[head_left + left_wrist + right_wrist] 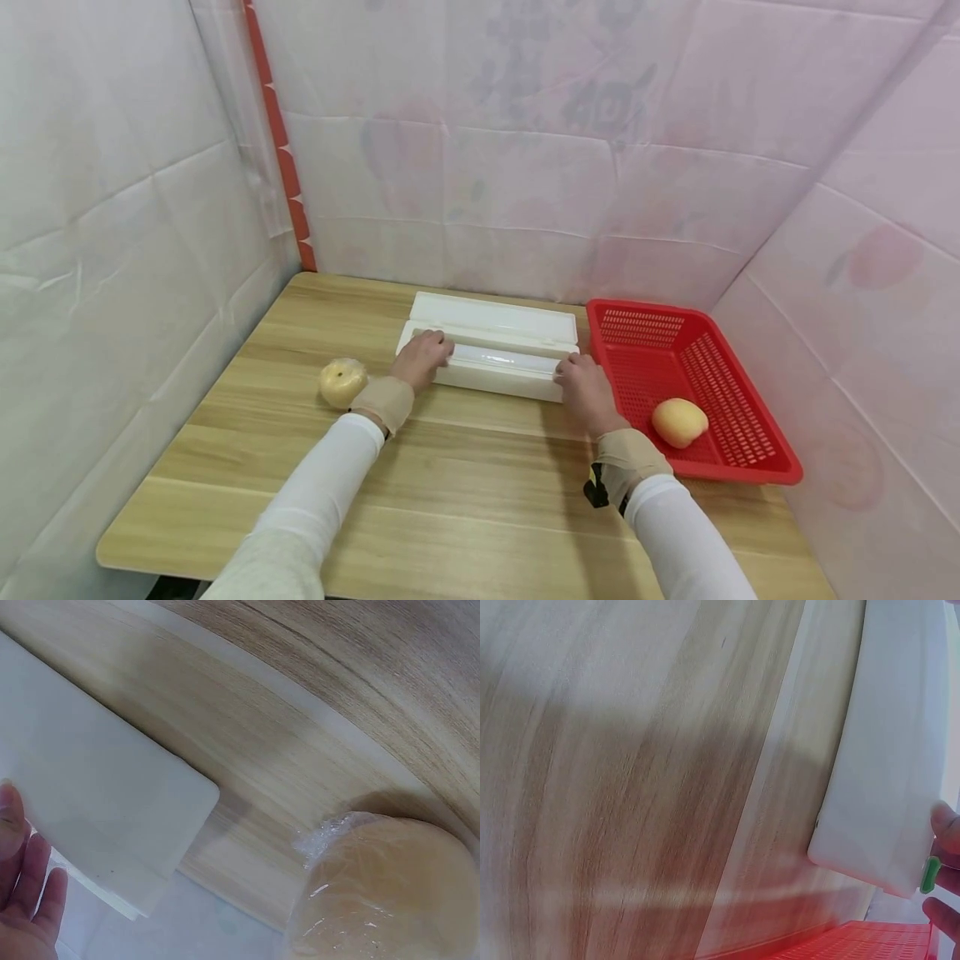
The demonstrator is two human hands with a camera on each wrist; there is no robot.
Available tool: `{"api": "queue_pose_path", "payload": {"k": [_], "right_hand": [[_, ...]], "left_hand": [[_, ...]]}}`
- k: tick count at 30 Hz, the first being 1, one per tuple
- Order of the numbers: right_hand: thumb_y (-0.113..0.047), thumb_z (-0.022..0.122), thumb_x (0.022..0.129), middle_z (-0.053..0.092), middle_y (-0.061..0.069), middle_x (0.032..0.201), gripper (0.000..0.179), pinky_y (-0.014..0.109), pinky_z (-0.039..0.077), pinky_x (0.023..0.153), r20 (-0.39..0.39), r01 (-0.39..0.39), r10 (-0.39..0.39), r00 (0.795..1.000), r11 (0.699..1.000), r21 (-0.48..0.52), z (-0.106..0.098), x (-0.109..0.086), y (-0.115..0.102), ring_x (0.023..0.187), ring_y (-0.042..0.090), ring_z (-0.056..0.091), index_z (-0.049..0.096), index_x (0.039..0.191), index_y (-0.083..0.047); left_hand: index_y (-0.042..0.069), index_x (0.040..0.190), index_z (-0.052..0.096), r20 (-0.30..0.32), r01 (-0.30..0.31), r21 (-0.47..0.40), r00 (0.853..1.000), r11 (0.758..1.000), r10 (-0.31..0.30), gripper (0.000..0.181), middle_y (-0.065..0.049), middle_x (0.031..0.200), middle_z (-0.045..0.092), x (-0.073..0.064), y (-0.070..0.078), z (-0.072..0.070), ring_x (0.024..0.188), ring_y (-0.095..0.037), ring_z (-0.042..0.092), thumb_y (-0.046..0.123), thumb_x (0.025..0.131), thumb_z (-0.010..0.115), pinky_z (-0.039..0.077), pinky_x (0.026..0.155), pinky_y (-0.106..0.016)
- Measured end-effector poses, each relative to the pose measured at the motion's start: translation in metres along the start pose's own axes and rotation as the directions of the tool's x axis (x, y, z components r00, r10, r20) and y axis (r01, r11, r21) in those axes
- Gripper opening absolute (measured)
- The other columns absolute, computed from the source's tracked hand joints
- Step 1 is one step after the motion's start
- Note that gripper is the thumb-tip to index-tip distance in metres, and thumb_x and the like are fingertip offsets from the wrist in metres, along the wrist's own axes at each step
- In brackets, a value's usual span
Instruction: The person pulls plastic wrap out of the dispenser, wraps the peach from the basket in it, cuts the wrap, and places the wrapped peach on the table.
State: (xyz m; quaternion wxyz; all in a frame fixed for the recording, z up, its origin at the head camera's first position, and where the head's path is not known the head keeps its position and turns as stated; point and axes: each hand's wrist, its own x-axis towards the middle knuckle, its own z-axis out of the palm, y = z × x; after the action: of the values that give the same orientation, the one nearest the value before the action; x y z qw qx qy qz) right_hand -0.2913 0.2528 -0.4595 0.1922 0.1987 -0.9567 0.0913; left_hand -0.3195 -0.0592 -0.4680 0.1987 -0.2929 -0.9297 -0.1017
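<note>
A long white cling film box (498,382) stands on the table with its lid (493,317) folded back. Glossy clear cling film (506,359) lies along its opening. At the left end my left hand (422,357) pinches the film's edge, fingers bent over the box. My right hand (585,387) does the same at the right end, beside a small green piece (930,874) on the box. Left of the left hand sits a round yellow fruit (342,383) wrapped in clear film, its wrinkled wrap plain in the left wrist view. The film between the fingertips is hard to make out.
A red plastic basket (750,367) stands right of the box, close to my right hand. One yellow fruit (679,422) lies inside it. White sheeting (525,192) hangs behind and on both sides of the wooden table (465,500).
</note>
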Motion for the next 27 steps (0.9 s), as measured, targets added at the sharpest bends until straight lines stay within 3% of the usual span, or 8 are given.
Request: {"api": "queue_pose_path", "payload": {"k": [10, 18, 27], "right_hand": [[-0.002, 0.077, 0.081, 0.063, 0.015, 0.081, 0.007, 0.049, 0.053, 0.066, -0.067, 0.059, -0.059, 0.996, 0.998, -0.003, 0.0012, 0.0026, 0.0037, 0.076, 0.034, 0.059, 0.071, 0.082, 0.000], [-0.003, 0.078, 0.080, 0.061, 0.014, 0.080, 0.014, 0.045, 0.048, 0.064, -0.061, 0.069, -0.073, 0.995, 0.996, -0.063, 0.0014, 0.0037, 0.0031, 0.076, 0.031, 0.055, 0.064, 0.079, -0.002], [-0.005, 0.076, 0.084, 0.059, 0.016, 0.082, 0.019, 0.044, 0.045, 0.063, -0.044, 0.079, -0.085, 0.995, 0.988, -0.131, 0.0035, 0.0024, 0.0061, 0.079, 0.034, 0.054, 0.057, 0.085, -0.001]], "left_hand": [[0.007, 0.100, 0.060, 0.015, -0.003, 0.005, 1.000, 1.000, 0.003, 0.021, -0.009, 0.092, 0.060, 0.0019, 0.0001, 0.0001, 0.088, -0.025, 0.061, -0.001, 0.085, 0.073, 0.054, 0.077, -0.033], [0.006, 0.101, 0.059, 0.024, 0.018, 0.009, 1.000, 1.000, -0.018, 0.028, -0.009, 0.091, 0.059, 0.0028, -0.0016, 0.0013, 0.086, -0.024, 0.057, -0.007, 0.082, 0.073, 0.052, 0.076, -0.033], [0.006, 0.096, 0.054, -0.013, 0.012, 0.026, 1.000, 1.000, -0.012, 0.024, -0.010, 0.088, 0.059, 0.0035, -0.0009, -0.0006, 0.082, -0.027, 0.057, 0.014, 0.086, 0.075, 0.051, 0.072, -0.035]]}}
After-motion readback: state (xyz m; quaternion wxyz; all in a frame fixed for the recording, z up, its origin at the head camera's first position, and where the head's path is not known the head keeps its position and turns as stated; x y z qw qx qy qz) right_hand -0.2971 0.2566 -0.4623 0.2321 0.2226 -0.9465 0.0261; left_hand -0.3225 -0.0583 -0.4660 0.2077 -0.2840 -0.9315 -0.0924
